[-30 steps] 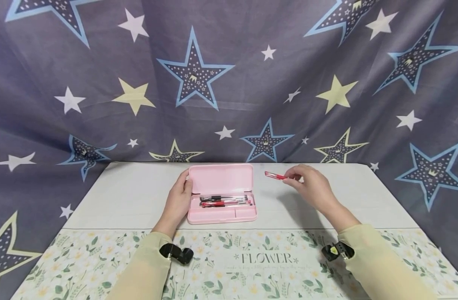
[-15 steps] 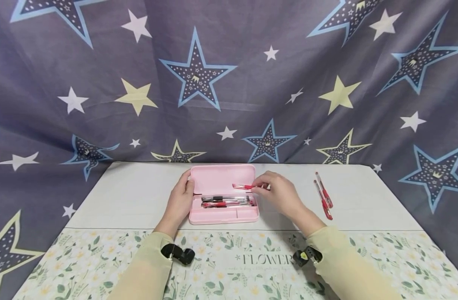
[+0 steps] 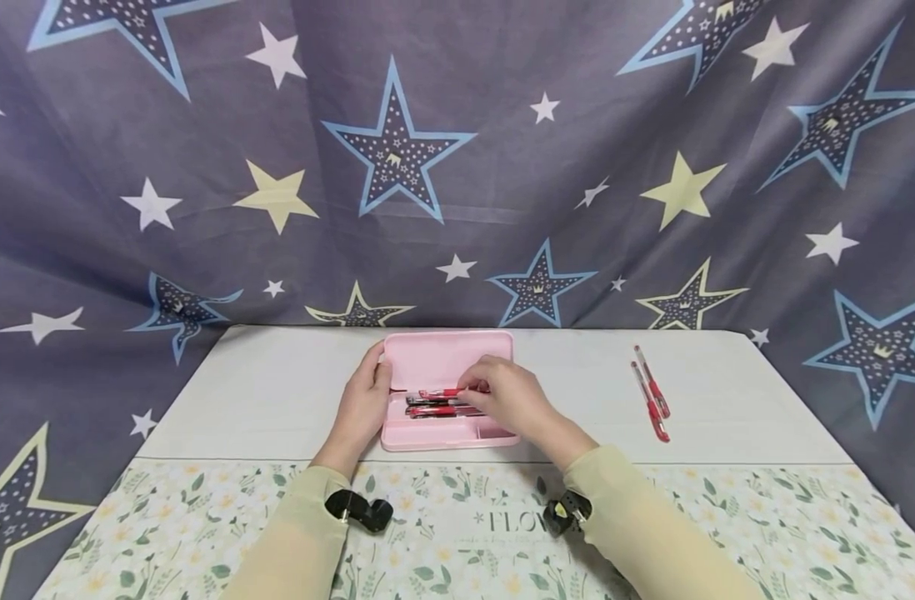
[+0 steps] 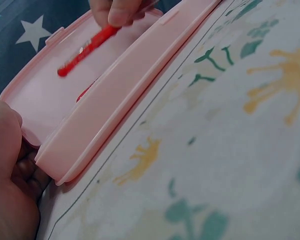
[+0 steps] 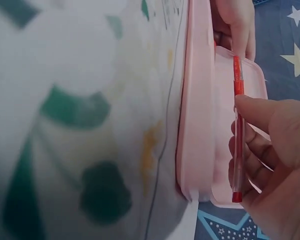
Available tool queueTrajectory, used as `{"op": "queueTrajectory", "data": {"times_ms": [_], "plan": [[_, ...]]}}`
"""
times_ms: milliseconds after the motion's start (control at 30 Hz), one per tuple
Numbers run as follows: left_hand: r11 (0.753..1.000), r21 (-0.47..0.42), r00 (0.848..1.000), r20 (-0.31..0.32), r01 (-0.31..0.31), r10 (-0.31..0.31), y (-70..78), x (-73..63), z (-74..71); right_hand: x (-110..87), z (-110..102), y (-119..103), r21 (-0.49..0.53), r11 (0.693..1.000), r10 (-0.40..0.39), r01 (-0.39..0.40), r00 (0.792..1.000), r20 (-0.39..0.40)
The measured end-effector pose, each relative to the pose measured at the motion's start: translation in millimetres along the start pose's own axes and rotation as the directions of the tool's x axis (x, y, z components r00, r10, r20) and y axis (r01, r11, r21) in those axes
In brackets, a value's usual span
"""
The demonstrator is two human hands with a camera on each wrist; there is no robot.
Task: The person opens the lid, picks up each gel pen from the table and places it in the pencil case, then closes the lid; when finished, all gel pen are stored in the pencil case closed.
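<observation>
A pink pencil case (image 3: 427,434) stands open on the table, its lid (image 3: 431,358) leaning back. My left hand (image 3: 362,408) grips the case's left side, thumb on the front and fingers behind, as the left wrist view also shows. Between thumb and fingers, my right hand (image 3: 512,400) pinches a red gel pen (image 5: 238,125) with a clear barrel. That pen lies level just above the long compartment, its capped end pointing left. Black and red pens (image 3: 431,412) lie in the compartment below, partly hidden by the right hand. The narrow front compartments hold nothing that I can see.
Two red pens (image 3: 650,396) lie side by side on the white tabletop to the right. A floral cloth (image 3: 225,517) covers the near part of the table. Behind the table hangs a dark curtain (image 3: 457,167) with stars.
My right hand has carried the red pen leftward and down, from right of the pencil case to over its long compartment. The two pens on the table came into view. My left hand keeps its grip.
</observation>
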State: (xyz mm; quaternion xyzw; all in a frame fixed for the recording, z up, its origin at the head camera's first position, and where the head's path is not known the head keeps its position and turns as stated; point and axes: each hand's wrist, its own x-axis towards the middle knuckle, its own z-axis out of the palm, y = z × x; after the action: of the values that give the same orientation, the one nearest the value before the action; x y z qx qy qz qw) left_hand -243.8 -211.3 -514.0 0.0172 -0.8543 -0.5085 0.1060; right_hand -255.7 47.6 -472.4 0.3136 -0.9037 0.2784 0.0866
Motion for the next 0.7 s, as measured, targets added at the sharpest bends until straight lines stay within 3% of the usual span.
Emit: {"op": "queueTrajectory", "data": {"times_ms": [333,700], "plan": [[1.000,-0.006,1.000,-0.011,-0.010,0.010,-2.5,0.7,1.5,10.8,13,-8,-0.034,0.999,-0.007,0.009,0.999,0.049],[1.000,-0.009,1.000,-0.014,-0.018,0.018,-3.5,0.2,0.3,14.7,21,-9,-0.074,0.997,0.004,-0.002,1.000,0.028]]}}
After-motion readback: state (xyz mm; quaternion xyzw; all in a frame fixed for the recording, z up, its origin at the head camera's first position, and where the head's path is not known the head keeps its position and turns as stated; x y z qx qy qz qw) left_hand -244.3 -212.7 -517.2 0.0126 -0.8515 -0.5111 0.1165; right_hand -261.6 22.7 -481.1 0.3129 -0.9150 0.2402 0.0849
